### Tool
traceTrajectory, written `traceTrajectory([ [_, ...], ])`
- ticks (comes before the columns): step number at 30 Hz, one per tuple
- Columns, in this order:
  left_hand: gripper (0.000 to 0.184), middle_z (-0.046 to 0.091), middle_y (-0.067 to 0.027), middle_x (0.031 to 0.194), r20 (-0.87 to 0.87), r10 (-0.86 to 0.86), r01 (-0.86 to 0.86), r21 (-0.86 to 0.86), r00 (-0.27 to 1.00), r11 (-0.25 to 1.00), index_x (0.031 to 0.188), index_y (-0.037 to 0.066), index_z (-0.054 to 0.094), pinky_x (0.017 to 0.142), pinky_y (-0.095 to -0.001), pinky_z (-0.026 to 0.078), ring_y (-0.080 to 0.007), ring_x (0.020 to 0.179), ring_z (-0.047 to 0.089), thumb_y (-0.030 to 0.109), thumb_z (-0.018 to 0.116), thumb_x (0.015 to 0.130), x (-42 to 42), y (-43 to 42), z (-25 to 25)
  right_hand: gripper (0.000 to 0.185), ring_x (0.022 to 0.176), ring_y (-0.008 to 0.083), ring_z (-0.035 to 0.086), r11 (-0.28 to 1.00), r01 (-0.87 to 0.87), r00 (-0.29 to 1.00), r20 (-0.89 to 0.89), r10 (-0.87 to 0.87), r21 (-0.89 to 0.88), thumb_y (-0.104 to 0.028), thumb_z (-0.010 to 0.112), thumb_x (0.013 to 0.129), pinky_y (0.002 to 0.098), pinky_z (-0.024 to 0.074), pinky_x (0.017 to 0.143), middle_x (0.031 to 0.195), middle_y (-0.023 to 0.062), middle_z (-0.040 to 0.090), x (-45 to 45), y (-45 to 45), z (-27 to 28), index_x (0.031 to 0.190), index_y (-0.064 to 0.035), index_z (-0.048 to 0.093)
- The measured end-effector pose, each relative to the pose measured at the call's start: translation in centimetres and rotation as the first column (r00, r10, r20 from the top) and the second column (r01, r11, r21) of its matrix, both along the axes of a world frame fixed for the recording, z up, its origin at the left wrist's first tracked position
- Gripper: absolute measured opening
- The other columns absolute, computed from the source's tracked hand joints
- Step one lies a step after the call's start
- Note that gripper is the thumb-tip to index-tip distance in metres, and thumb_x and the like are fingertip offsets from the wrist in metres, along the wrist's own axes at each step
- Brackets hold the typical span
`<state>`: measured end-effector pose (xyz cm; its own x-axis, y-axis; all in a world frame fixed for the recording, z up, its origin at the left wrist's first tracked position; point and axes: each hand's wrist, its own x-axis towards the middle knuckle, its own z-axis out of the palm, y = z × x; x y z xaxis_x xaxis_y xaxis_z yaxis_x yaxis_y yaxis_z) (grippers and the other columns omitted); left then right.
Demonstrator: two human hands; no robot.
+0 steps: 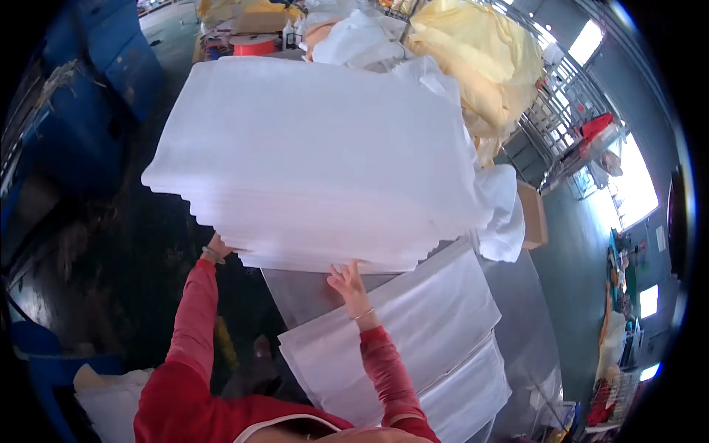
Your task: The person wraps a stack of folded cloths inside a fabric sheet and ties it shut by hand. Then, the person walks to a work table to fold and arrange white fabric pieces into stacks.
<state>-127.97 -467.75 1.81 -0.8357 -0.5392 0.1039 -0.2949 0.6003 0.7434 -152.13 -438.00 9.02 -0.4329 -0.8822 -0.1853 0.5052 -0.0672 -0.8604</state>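
Note:
A tall stack of white sheets (310,133), fabric-like and soft at the edges, fills the middle of the view. Its front side steps inward toward the bottom, and its left part juts out past the grey tabletop (295,292). At the lower left corner of the stack is my left hand (220,245); its fingers are mostly hidden by the sheets. My right hand (347,283) touches the lower front edge, fingers apart. Beneath my right forearm lie more flat white sheets (428,310) in a lower, slanted pile.
Crumpled yellow sheeting (480,52) and loose white material (358,40) are heaped behind the stack. A cardboard box (532,215) stands to the right, near metal racks (554,133). Blue bins (74,133) line the left side. White material (111,399) lies at the lower left.

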Motion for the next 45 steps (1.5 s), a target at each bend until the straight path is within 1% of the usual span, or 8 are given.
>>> traceTrajectory([
  [3,0.048,0.056,-0.0029,0.106,-0.272,0.142,0.001,0.466,0.952,0.885,0.107,0.006,0.052,0.088,-0.0393,0.040,-0.0172,0.103,0.048,0.027,0.069,0.067,0.4,-0.6,-2.6,0.049,0.107,0.0185,0.044,0.986,-0.050,0.988,-0.134,0.072,0.162,-0.013,0.051,0.083,0.0292,0.0418,0.084,0.108,0.0103,0.049,-2.7,2.4,2.4,0.126,-0.0025,0.030],
  [6,0.047,0.058,-0.0045,0.098,-0.334,0.333,0.036,0.752,0.882,0.658,0.100,0.002,0.054,0.081,-0.0344,0.044,-0.0166,0.092,0.054,0.017,0.075,0.061,-0.8,2.0,0.9,0.042,0.099,0.0151,0.049,0.735,0.658,0.713,-0.448,-0.539,0.162,-0.018,0.049,0.084,0.0258,0.0389,0.084,0.100,0.0068,0.054,-7.5,5.7,-0.9,0.121,-0.0004,0.038],
  [10,0.041,0.058,-0.0058,0.088,-0.332,0.374,-0.124,0.581,0.866,0.804,0.094,-0.001,0.053,0.071,-0.0294,0.048,-0.0144,0.081,0.056,0.005,0.075,0.060,-1.1,5.4,2.4,0.048,0.103,0.0173,0.042,0.475,0.849,0.278,-0.571,-0.773,-0.231,-0.027,0.043,0.087,0.0301,0.0319,0.090,0.114,0.0093,0.044,-9.6,3.9,-0.6,0.123,0.0017,0.033],
  [24,0.029,0.059,-0.0047,0.078,-0.258,0.541,-0.497,0.220,0.800,0.839,0.079,0.001,0.058,0.067,-0.0320,0.044,-0.0145,0.067,0.054,0.028,0.048,0.080,1.1,2.8,-12.5,0.048,0.094,0.0217,0.048,0.016,0.963,-0.074,-0.320,-0.944,-0.270,-0.032,0.043,0.085,0.0336,0.0376,0.082,0.106,0.0140,0.049,-15.0,-7.5,-4.0,0.113,0.0064,0.042],
  [28,0.034,0.058,-0.0063,0.086,-0.359,0.693,-0.402,0.613,0.626,0.680,0.083,-0.002,0.059,0.070,-0.0295,0.043,-0.0157,0.076,0.053,0.032,0.060,0.075,-3.8,5.1,-9.4,0.037,0.095,0.0236,0.048,0.227,0.952,0.126,-0.417,-0.900,-0.203,-0.025,0.036,0.088,0.0359,0.0366,0.080,0.107,0.0155,0.050,-19.1,-9.3,-2.2,0.109,0.0039,0.045],
  [35,0.041,0.056,-0.0104,0.098,-0.565,0.690,-0.420,0.548,0.452,0.723,0.099,-0.007,0.052,0.079,-0.0307,0.042,-0.0199,0.084,0.053,0.017,0.069,0.070,-11.7,8.0,-1.6,0.047,0.102,0.0352,0.042,0.217,0.963,0.038,-0.712,-0.701,-0.162,-0.033,0.038,0.086,0.0395,0.0304,0.089,0.108,0.0229,0.048,-23.7,-12.7,-1.9,0.118,0.0010,0.039],
  [39,0.054,0.053,-0.0103,0.101,-0.358,0.607,-0.450,0.432,0.710,0.781,0.112,-0.006,0.043,0.075,-0.0286,0.042,-0.0179,0.086,0.051,0.021,0.067,0.072,-9.3,8.0,0.2,0.060,0.112,0.0335,0.036,0.773,0.633,0.624,-0.622,-0.473,0.046,-0.042,0.042,0.084,0.0370,0.0264,0.094,0.120,0.0214,0.041,-25.8,-7.1,-1.6,0.123,0.0027,0.033],
  [45,0.046,0.050,-0.0018,0.092,-0.028,0.381,-0.283,0.620,0.924,0.732,0.116,0.003,0.039,0.061,-0.0222,0.039,-0.0096,0.076,0.047,0.023,0.056,0.079,-0.6,16.4,0.0,0.062,0.119,0.0292,0.030,0.574,0.818,0.235,-0.934,-0.269,0.041,-0.033,0.056,0.078,0.0344,0.0234,0.099,0.124,0.0196,0.036,-18.0,14.5,-1.3,0.123,0.0027,0.033],
])
